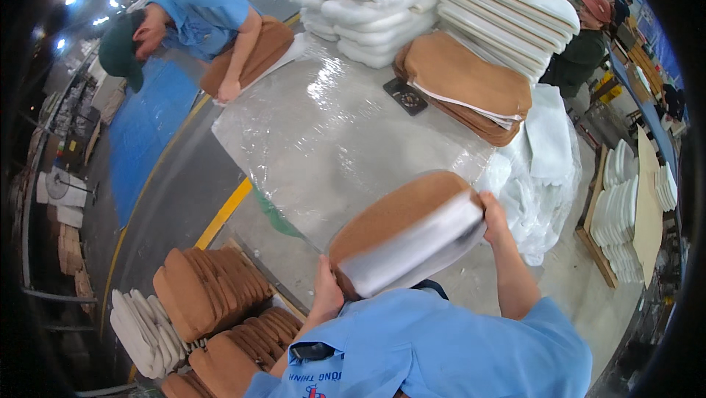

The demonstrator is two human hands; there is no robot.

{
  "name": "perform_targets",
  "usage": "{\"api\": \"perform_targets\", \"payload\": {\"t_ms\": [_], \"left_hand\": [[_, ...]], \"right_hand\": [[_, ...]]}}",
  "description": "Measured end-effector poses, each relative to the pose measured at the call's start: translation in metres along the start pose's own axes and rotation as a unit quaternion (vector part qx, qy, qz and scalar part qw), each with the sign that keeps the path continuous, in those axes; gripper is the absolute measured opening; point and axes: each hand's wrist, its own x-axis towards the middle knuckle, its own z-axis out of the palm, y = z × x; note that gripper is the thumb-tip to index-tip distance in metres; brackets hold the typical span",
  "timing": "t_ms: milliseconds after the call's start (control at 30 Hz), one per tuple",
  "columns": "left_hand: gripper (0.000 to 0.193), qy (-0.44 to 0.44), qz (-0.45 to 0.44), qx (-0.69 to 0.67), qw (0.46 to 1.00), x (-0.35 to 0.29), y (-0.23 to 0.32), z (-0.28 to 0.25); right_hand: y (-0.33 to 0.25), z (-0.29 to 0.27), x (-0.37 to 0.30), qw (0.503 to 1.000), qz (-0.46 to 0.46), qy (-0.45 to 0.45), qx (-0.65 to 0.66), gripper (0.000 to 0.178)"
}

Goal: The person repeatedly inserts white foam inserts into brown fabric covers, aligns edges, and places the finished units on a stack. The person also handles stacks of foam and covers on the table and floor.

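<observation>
I hold a thick white foam seat pad with a brown fabric cover (407, 230) in front of my chest, tilted up to the right. My left hand (326, 290) grips its lower left end. My right hand (493, 216) grips its upper right end. The pad hangs over the near edge of a table wrapped in clear plastic film (323, 133).
On the table's far side stand stacks of white foam pads (368, 5), (507, 12) and a pile of brown covers (463, 82). A person in a blue shirt and green cap (184, 27) leans on a brown pad. Covered brown pads (213, 291) are stacked at lower left.
</observation>
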Motion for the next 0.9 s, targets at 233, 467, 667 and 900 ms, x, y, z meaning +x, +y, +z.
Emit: {"api": "perform_targets", "payload": {"t_ms": [233, 467, 667, 900], "left_hand": [[0.053, 0.112, 0.019, 0.105, 0.988, 0.034, -0.011, 0.001], [0.062, 0.125, 0.359, 0.144, 0.914, 0.004, 0.053, 0.011], [0.053, 0.064, 0.311, 0.076, 0.945, -0.010, 0.012, -0.024], [0.082, 0.050, 0.017, -0.009, 0.999, -0.026, -0.002, -0.048]], "right_hand": [[0.032, -0.039, -0.022, 0.985, -0.060, -0.099, -0.125, 0.042], [-0.035, -0.022, -0.027, 0.983, -0.115, -0.135, -0.047, 0.065], [-0.019, 0.017, 0.003, 0.985, -0.005, -0.152, -0.084, 0.067], [0.000, 0.010, -0.034, 0.951, 0.023, -0.224, -0.212, 0.076]]}}
